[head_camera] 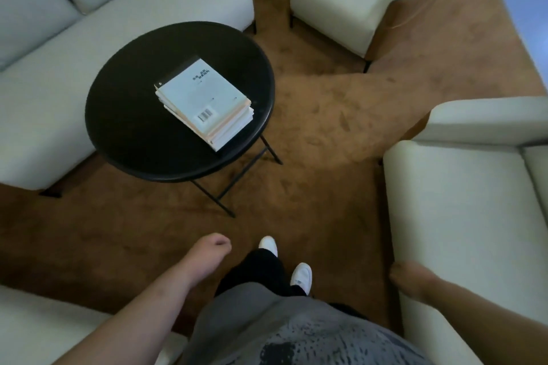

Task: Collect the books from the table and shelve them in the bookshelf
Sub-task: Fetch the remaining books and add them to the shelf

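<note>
1. Far left and upper left of the frame: a pale sofa (74, 47) wraps around the corner, its seat edge running just beside the round table. Another pale cushion (44, 326) pokes in at the lower left.

2. Left of centre: a round black table (124, 133) on thin black legs, standing on a brown carpet (326, 115). The stack of books (204, 104) sits on the tabletop, towards its right side. It's a slightly messy pile, edges not lined up, and the top one has a white cover with a barcode facing up. Nobody is touching it.

3. Lower middle: the left hand (215, 246) hangs over the carpet, well short of the table. Fingers are curled in loosely, kinda a soft fist, with nothing in it and nothing touching it.

4. Just right of that: black trousers and two white shoes (301, 274) on the carpet, grey shirt at the bottom edge.

5. Top centre-right: a cream armchair (335, 0) past the table.

6. Lower right: the right hand (407, 277) sits in front of the edge of a second cream armchair (459, 216). It's blurry and dim, so I honestly can't tell if the fingers are curled or spread, or if it actually touches the chair. It doesn't seem to be holding anything.
</note>
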Demonstrator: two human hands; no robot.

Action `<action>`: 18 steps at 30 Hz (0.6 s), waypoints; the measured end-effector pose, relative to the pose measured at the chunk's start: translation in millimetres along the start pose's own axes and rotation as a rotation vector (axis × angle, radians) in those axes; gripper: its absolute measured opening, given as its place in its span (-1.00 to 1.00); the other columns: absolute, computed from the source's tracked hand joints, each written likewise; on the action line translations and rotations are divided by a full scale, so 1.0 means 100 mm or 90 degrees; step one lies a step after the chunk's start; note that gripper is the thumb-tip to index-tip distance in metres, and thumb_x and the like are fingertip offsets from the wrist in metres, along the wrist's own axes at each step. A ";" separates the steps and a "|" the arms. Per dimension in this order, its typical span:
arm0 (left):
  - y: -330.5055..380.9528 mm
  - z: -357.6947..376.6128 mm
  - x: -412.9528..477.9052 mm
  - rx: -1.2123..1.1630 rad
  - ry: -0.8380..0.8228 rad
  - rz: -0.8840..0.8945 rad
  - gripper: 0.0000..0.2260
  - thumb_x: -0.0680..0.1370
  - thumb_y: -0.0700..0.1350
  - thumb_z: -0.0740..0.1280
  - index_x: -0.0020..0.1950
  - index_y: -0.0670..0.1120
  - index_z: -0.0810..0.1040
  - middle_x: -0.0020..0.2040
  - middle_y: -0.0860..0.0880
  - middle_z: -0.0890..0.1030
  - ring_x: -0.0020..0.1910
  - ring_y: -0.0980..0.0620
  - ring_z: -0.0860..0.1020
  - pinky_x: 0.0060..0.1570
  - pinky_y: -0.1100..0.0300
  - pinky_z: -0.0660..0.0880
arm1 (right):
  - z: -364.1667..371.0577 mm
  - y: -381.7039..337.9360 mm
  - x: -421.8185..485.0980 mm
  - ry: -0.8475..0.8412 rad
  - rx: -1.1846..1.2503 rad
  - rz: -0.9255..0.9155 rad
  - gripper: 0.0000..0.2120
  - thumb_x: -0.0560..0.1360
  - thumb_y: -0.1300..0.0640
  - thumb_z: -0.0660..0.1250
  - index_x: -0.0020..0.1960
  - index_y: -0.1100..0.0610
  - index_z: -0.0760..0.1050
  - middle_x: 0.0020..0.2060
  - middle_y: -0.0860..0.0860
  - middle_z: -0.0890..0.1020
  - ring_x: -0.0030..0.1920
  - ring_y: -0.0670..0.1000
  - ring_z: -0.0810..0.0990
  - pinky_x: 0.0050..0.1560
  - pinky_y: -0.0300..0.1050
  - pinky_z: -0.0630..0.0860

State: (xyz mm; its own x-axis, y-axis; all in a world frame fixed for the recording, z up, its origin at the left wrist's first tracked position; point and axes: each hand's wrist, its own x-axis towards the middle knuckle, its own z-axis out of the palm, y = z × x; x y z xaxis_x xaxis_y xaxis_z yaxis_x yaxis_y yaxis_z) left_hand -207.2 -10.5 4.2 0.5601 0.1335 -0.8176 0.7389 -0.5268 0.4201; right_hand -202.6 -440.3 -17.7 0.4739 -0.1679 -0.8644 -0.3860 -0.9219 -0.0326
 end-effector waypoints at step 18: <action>1.18 -1.20 1.31 -0.019 0.027 -0.038 -0.85 0.59 -0.09 0.28 0.01 -0.10 0.61 -0.07 0.00 0.60 -0.13 0.08 0.55 -0.14 0.22 0.42 | -2.36 -2.55 1.29 -0.033 -0.062 -0.192 -0.88 0.55 0.03 0.33 -0.07 -0.02 0.65 -0.08 -0.03 0.68 -0.09 -0.06 0.64 0.04 -0.06 0.61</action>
State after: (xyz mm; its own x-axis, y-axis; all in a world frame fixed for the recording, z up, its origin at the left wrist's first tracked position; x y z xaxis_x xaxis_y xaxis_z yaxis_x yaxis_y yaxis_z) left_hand -1.6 45.6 -6.0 0.5295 0.1990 -0.8247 0.7821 -0.4911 0.3836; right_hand 143.5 -309.1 -2.6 0.5134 0.1334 -0.8477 -0.1560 -0.9569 -0.2451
